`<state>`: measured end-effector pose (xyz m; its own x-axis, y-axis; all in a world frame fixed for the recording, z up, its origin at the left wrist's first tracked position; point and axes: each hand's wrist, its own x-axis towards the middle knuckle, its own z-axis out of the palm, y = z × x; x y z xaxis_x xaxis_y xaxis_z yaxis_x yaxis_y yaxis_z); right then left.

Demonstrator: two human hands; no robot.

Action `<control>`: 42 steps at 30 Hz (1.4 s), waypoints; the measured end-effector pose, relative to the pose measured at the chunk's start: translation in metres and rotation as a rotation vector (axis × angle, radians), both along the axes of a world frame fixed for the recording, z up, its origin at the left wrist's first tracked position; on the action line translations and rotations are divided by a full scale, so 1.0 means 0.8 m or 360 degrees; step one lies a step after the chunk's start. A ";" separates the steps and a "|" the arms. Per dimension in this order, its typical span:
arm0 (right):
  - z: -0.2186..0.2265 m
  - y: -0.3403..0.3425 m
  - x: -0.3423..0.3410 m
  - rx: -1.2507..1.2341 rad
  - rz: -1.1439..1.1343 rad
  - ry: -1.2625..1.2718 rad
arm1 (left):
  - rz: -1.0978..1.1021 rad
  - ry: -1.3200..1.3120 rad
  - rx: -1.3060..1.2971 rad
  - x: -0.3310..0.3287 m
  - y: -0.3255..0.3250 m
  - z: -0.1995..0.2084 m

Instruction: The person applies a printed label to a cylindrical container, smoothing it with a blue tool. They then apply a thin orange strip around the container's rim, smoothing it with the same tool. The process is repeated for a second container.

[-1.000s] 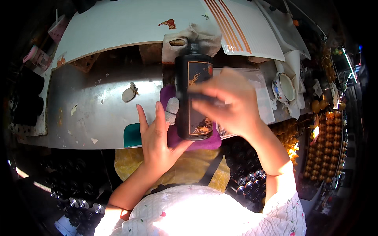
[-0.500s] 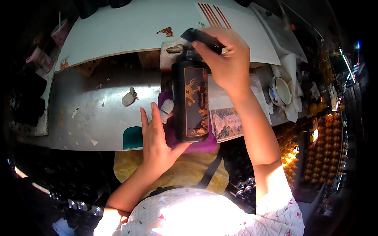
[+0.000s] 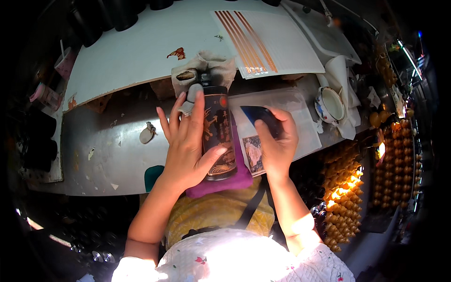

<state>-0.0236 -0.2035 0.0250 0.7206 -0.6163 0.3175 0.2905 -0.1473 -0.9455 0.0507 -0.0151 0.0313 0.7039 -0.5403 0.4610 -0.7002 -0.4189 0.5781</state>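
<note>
A black bottle (image 3: 217,129) with gold and red decoration lies on a purple cloth (image 3: 242,176), its neck toward a stained whitish rest (image 3: 223,68). My left hand (image 3: 185,145) lies along the bottle's left side, fingers stretched and apart, thumb across its lower front. A grey cloth cover (image 3: 192,98) sits over one of its fingertips. Right of the bottle, apart from it, my right hand (image 3: 279,145) pinches a thin dark flat scraper (image 3: 260,117). Below that hand is a small picture print (image 3: 253,155), partly hidden.
A small grey cloth piece (image 3: 147,134) and a green piece (image 3: 153,177) lie on the metal table (image 3: 112,155). Behind is a white board (image 3: 136,56) with a red-striped sheet (image 3: 282,51). An enamel bowl (image 3: 331,105) stands at right, dark bottles (image 3: 117,14) at far left.
My right hand has come down from the bottle's neck to its right side, still holding the scraper. My left hand has moved up onto the bottle, whose decorated front has turned slightly.
</note>
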 end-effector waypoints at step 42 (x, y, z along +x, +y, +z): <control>0.067 0.056 0.002 -0.1300 0.0081 -0.0133 | -0.0100 0.0709 -0.0981 -0.068 0.014 -0.055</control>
